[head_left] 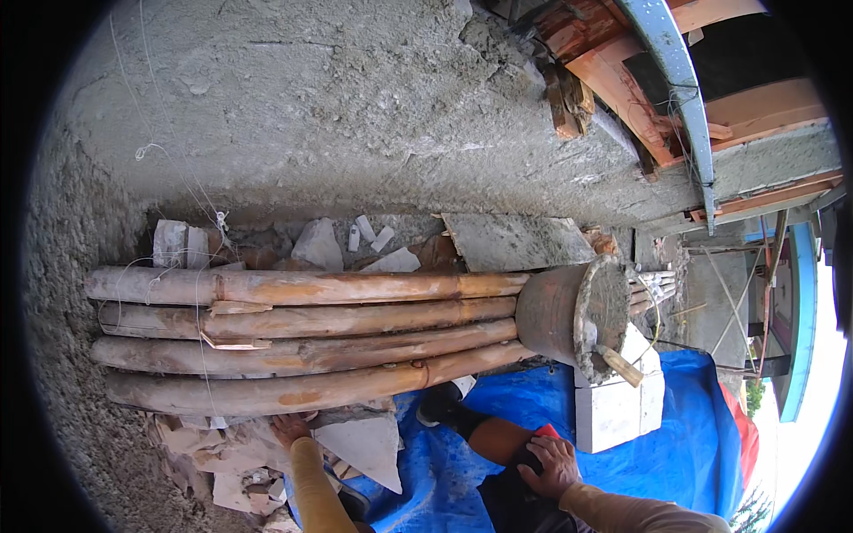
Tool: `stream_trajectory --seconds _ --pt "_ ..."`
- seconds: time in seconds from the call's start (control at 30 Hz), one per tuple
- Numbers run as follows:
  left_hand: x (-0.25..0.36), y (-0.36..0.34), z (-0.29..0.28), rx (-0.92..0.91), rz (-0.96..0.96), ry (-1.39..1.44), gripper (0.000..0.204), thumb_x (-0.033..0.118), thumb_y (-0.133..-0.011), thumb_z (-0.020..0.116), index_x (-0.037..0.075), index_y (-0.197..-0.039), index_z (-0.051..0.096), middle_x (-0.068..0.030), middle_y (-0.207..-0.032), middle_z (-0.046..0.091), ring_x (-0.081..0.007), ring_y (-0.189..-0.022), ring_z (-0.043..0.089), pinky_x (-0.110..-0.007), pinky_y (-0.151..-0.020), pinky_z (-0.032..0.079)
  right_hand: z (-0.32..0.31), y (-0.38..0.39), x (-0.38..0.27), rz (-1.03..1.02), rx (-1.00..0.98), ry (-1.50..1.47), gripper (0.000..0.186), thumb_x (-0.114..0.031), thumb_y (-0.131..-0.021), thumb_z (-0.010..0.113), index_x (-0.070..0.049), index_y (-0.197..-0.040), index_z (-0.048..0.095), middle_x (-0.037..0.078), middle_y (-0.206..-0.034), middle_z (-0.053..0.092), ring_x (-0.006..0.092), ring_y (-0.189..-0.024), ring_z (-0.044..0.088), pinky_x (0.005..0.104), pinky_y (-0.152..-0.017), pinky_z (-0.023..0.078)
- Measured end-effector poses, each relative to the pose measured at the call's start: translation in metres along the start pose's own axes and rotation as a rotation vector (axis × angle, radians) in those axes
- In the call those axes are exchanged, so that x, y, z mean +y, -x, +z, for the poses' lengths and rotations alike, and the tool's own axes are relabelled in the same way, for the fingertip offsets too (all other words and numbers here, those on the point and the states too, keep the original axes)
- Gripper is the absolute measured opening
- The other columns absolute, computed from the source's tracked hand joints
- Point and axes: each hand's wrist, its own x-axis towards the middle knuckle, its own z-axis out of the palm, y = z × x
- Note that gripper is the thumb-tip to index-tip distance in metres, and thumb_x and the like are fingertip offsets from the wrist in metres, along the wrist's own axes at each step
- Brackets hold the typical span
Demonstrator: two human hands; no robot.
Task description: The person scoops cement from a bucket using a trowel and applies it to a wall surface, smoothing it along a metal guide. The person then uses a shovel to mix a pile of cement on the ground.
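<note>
My left hand [291, 429] reaches down to the broken block pieces [240, 444] beside the nearest bamboo pole [267, 395]. Its fingers look stretched out, their tips partly hidden at the pole's edge. A pointed white slab [366, 444] lies just right of it. Over my bent knee rests my right hand [549, 464], fingers spread. A small red thing [546, 431] shows by its fingertips; I cannot tell what it is. On the right end of the poles stands a bucket [551, 306] of grey mortar [609, 306], with a wooden tool handle [620, 365] sticking out.
Several bamboo poles lie side by side as a platform along the rough grey wall [329, 115]. Rubble and a flat grey board [511, 242] sit between them. White blocks [622, 404] rest on a blue tarp [693, 417]. Strings [182, 178] hang at left.
</note>
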Motion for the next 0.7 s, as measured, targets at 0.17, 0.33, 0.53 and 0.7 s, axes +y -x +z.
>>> stream_trajectory --seconds 0.17,0.33,0.53,0.7 --pt "0.012 0.022 -0.012 -0.051 0.016 0.082 0.058 0.033 -0.068 0.068 0.007 -0.115 0.046 -0.0113 -0.122 0.050 -0.0267 -0.111 0.050 -0.044 -0.092 0.037 -0.010 -0.005 0.002 -0.032 -0.017 -0.008 0.043 -0.035 -0.071 0.067 -0.007 -0.103 0.061 0.011 -0.110 0.057 0.0289 -0.108 0.051 0.0440 -0.093 0.035" --pt "0.002 0.077 -0.119 -0.349 -0.200 0.794 0.047 0.027 -0.066 0.074 0.006 -0.100 0.050 -0.0125 -0.098 0.060 -0.0284 -0.090 0.058 -0.037 -0.078 0.044 -0.012 -0.002 0.006 -0.014 -0.095 -0.064 0.041 -0.035 -0.072 0.065 -0.007 -0.102 0.062 0.010 -0.109 0.057 0.0274 -0.109 0.050 0.0432 -0.094 0.033" --pt "0.003 0.152 -0.217 0.003 -0.296 1.468 0.031 0.015 -0.072 0.074 0.006 -0.080 0.045 0.0012 -0.069 0.039 -0.0105 -0.063 0.035 -0.024 -0.057 0.034 -0.011 -0.001 0.007 -0.007 -0.218 -0.133 0.043 -0.039 -0.075 0.060 -0.007 -0.103 0.061 0.012 -0.110 0.057 0.0282 -0.109 0.049 0.0425 -0.096 0.031" --pt "0.067 0.147 -0.340 0.031 -0.355 1.862 0.018 0.010 -0.080 0.066 0.005 -0.087 0.050 0.0036 -0.077 0.047 -0.0047 -0.068 0.039 -0.018 -0.061 0.033 -0.001 0.007 0.008 0.045 -0.301 -0.144 0.044 -0.041 -0.076 0.057 -0.007 -0.104 0.061 0.012 -0.111 0.058 0.0271 -0.110 0.050 0.0415 -0.098 0.030"
